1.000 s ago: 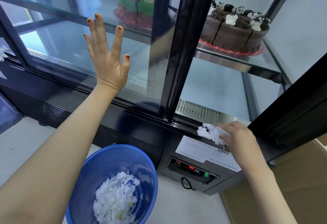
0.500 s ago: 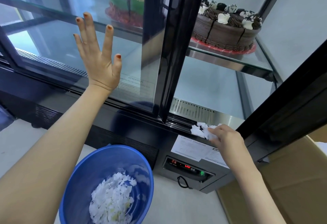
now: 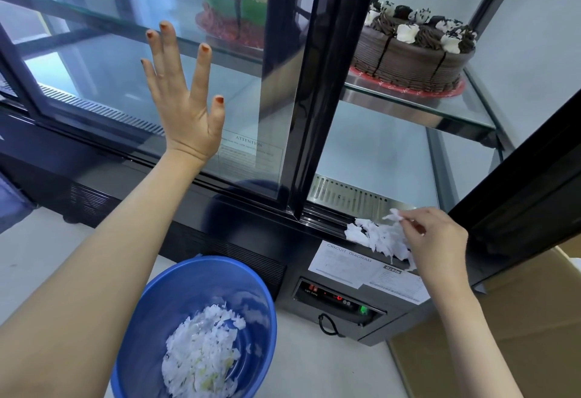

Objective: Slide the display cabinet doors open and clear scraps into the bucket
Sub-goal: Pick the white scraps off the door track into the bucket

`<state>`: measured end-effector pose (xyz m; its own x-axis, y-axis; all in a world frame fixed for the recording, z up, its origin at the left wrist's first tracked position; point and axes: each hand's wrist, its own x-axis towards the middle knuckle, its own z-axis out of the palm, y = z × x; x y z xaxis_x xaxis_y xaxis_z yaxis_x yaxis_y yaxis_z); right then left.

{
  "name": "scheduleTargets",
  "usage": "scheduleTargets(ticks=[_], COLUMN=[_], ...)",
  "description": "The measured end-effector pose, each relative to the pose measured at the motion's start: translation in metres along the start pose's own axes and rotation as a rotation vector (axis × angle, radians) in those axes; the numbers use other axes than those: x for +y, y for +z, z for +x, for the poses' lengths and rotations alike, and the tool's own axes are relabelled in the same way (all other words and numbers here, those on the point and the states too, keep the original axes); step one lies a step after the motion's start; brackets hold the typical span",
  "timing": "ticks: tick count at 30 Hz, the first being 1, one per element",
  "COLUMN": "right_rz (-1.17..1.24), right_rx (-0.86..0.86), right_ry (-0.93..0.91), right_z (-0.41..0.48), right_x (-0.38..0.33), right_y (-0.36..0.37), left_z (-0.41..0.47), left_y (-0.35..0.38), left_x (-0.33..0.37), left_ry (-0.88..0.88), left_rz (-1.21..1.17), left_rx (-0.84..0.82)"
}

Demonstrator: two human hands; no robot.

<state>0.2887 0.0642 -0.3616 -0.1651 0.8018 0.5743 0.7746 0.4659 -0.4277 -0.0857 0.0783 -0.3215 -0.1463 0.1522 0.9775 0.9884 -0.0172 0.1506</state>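
The black-framed glass door [image 3: 327,89] of the display cabinet stands slid to the left, leaving the right bay open. My left hand [image 3: 182,99] lies flat on the glass, fingers spread. A pile of white paper scraps [image 3: 375,235] sits on the cabinet's front sill, partly hanging over the edge. My right hand [image 3: 437,237] is at the pile's right side and pinches a small white scrap between its fingertips. A blue bucket [image 3: 151,309] stands on the floor below, holding a heap of white scraps.
A chocolate cake [image 3: 412,48] sits on the glass shelf in the open bay. A green and pink cake [image 3: 235,8] shows behind the glass. A control panel [image 3: 338,298] and circuit diagram sticker are under the sill. Cardboard [image 3: 515,334] lies at the right.
My right hand has lifted slightly and pinched a scrap at the pile's top, and more scraps now hang over the sill's edge. My left hand stays flat on the glass.
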Motion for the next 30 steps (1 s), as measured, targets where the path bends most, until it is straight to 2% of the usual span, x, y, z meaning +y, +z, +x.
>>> scheduleTargets(ticks=[5,8,10,15,18,23,26,30], right_rz=[0.090,0.253,0.388,0.562,0.532,0.349,0.229,0.130], right_rx=[0.204,0.263,0.141,-0.384,-0.647,-0.831,-0.688,-0.361], right_ry=[0.034,0.037,0.012,-0.067,-0.093,-0.279,-0.409,-0.325], right_z=[0.002,-0.002,-0.014,-0.082,-0.114,-0.125,-0.107,-0.072], right_x=[-0.013,-0.034,-0.055,-0.096,-0.100,-0.099,-0.100,-0.084], right_y=[-0.004,-0.005,0.005,0.075,0.114,0.138,0.117,0.079], left_z=[-0.001,-0.001,0.000,0.001,0.001,0.001,0.001,0.001], left_y=[0.000,0.000,0.000,-0.001,-0.001,-0.002,-0.002,-0.001], left_x=[-0.001,0.000,0.001,0.000,0.000,0.000,0.001,0.001], left_ry=[-0.001,0.005,0.014,-0.001,-0.001,-0.003,-0.004,0.000], left_rz=[-0.003,-0.009,-0.001,-0.001,0.000,-0.010,-0.010,-0.016], left_rx=[0.005,0.000,-0.003,-0.007,-0.013,-0.021,-0.019,-0.014])
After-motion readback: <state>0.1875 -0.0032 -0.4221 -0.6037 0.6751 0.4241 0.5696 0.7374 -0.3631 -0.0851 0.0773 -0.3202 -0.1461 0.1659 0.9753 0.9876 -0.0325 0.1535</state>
